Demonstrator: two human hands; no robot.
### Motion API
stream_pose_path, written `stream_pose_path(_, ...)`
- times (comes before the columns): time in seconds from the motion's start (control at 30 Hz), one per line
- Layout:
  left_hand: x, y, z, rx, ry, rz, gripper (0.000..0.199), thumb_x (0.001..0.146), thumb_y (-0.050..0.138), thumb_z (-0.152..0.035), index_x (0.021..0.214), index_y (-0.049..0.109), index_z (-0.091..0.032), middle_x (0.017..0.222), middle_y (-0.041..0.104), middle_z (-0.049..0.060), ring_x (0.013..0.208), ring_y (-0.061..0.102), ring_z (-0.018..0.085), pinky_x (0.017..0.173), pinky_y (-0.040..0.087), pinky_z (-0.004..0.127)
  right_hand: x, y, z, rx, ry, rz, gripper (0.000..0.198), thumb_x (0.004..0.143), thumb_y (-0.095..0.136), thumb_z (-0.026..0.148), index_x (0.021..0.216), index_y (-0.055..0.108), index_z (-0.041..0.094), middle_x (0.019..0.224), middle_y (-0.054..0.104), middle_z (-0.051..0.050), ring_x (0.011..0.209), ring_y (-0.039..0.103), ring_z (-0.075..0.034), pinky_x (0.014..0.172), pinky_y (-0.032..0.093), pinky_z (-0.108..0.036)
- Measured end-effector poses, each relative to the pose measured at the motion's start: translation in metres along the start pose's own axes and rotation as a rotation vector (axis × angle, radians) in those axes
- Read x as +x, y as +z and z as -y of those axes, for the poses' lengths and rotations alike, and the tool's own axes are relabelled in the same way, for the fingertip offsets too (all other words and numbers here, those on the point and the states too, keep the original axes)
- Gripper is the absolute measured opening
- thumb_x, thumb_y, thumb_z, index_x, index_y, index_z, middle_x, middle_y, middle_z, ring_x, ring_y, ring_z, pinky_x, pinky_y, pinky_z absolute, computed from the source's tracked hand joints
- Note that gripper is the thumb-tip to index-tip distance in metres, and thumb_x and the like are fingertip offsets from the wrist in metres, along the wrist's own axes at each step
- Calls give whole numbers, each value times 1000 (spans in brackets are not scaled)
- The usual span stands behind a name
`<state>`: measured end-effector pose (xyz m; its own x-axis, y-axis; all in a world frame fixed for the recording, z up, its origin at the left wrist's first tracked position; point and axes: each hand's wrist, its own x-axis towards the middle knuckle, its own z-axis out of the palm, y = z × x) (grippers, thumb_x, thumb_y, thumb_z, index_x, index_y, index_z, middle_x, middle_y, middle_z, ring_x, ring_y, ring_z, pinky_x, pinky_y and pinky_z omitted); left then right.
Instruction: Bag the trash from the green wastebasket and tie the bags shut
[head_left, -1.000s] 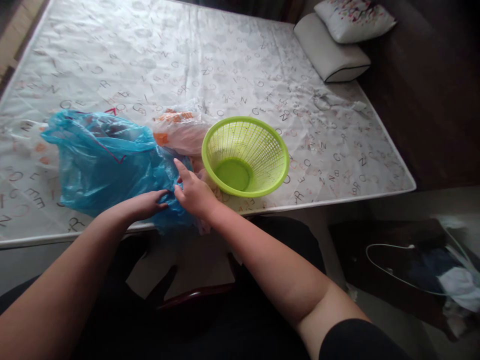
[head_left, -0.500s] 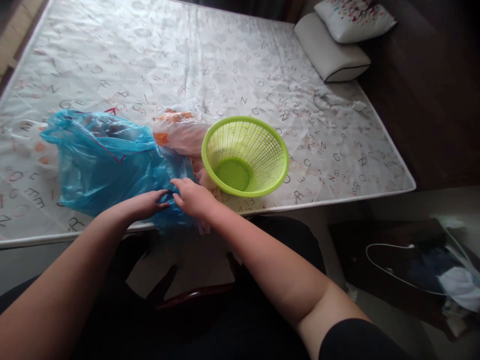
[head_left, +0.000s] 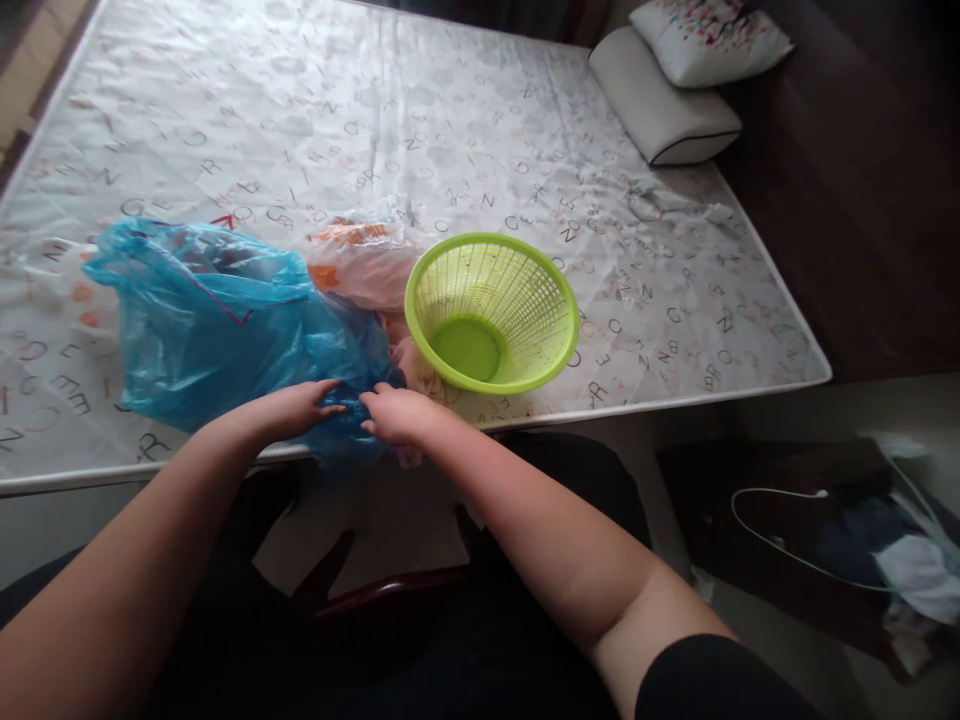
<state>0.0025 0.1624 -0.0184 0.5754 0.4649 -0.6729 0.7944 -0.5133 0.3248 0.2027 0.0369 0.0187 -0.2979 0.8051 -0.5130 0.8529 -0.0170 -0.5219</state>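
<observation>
Printed cushion [head_left: 701, 45] resting on grey pillow [head_left: 649, 95].

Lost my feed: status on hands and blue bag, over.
Left hand, right hand at near end of blue bag; grip unclear. Bag partly over white edge. Green basket to the right, not between hands.

Lettered in loose capitals
On the mattress [head_left: 480, 110], reads R [head_left: 153, 446] near the front edge, N [head_left: 724, 324] and O [head_left: 615, 326] toward the right; on the whitish bag [head_left: 375, 288], shows orange print [head_left: 323, 277] too unclear to read.
</observation>
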Motion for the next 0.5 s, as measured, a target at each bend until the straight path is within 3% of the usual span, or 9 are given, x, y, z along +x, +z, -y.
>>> stream_pose_path(0.27, -1, 0, -1, -44, -4, -32, 77, 94, 63, -58, 158, 59, -16, 156, 63, 22, 143, 61, 43, 118, 48, 49, 0, 0, 1, -11, 0, -13, 41, 107, 57, 42, 138, 62, 16, 141, 64, -20, 113, 76, -34, 91, 66, -48)
stream_pose_path(0.5, 0, 0, 0, 13, -5, -3, 85, 96, 58, -59, 164, 50, -8, 159, 58, 26, 146, 58, 43, 121, 45, 50, -1, -2, 2, -18, 3, 12, 44, 108, 55, 41, 142, 60, 15, 143, 63, -20, 113, 75, -34, 93, 66, -49)
